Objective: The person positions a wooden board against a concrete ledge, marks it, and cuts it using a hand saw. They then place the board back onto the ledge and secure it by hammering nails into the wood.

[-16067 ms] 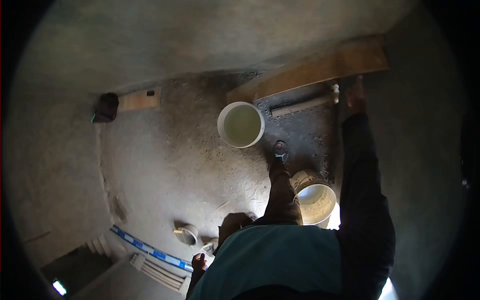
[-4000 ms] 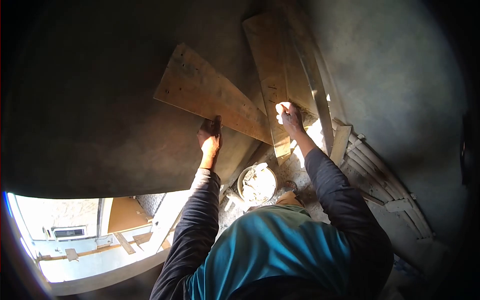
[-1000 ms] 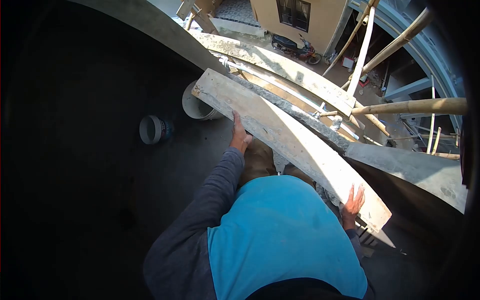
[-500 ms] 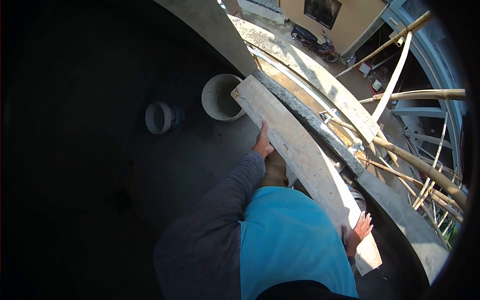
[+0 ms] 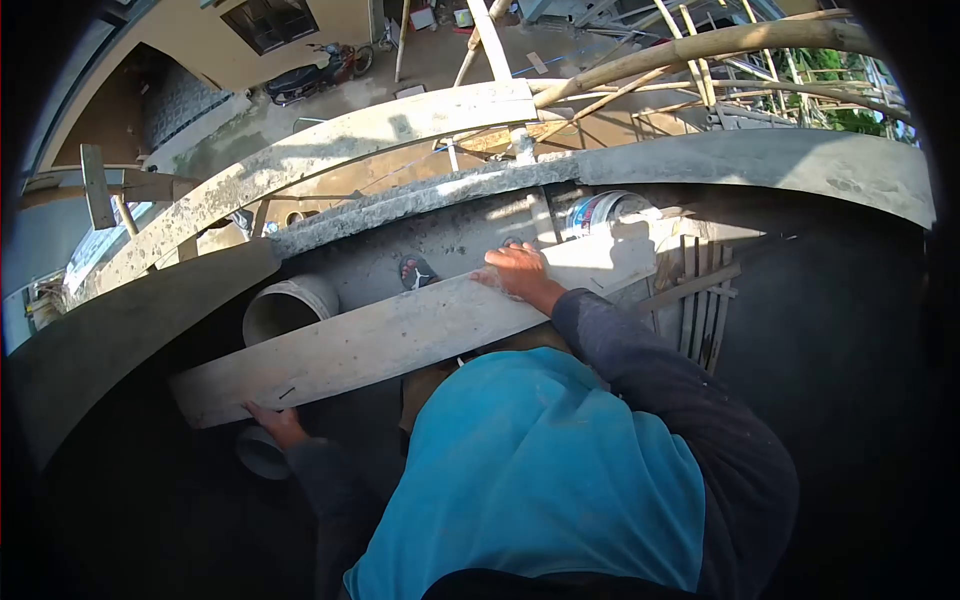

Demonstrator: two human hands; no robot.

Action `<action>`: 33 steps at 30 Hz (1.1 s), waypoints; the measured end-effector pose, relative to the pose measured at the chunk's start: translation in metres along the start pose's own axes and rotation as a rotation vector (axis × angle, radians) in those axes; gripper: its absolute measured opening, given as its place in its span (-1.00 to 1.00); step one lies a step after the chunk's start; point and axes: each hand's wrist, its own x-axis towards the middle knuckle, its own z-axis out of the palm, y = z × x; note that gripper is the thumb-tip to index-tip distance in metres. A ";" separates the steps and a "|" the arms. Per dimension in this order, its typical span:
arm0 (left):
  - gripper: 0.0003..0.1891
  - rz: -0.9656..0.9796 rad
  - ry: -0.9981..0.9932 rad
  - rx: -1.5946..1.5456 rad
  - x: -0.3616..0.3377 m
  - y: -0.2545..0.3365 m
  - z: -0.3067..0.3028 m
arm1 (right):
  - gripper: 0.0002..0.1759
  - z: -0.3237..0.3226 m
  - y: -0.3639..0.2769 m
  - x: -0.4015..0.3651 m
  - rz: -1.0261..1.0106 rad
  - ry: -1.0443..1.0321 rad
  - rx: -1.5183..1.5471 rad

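Note:
A long pale plank lies across in front of my body, its left end lower than its right. My left hand grips its lower edge near the left end, the fingertips on its face. My right hand is wrapped over the upper edge, right of the middle. Behind the plank's left part is a white bucket, partly hidden. A smaller bucket shows below the left end. Beyond the right part, a labelled bucket lies near the wall. A sandalled foot shows past the plank.
A low curved concrete wall with a rough broken section runs ahead. Outside it are a second long board, bamboo poles and a parked motorcycle below. Wooden slats stand at the right.
The view has turned to the right, and the plank now lies nearly crosswise. My right hand has shifted from the plank's far end to its upper edge; my left is nearer its left end.

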 end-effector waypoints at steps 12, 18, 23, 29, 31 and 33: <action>-0.34 0.250 -0.136 0.538 0.072 0.037 -0.080 | -0.28 0.044 -0.024 0.094 -0.071 -0.046 0.179; -0.32 0.004 -0.107 0.223 0.087 -0.031 -0.011 | -0.33 0.051 0.033 0.129 0.058 -0.193 0.130; -0.29 0.139 -0.180 0.574 0.068 -0.049 -0.021 | -0.37 0.087 0.056 0.144 -0.101 0.016 0.139; -0.28 -0.019 0.052 0.561 0.078 -0.041 -0.089 | -0.37 0.056 0.052 0.140 -0.103 -0.329 0.126; -0.30 -0.106 0.136 0.562 0.052 -0.038 -0.074 | -0.36 0.052 0.058 0.126 -0.077 -0.349 0.170; -0.34 -0.137 0.256 0.450 0.022 -0.059 -0.027 | -0.30 0.044 0.070 0.107 -0.006 -0.423 0.187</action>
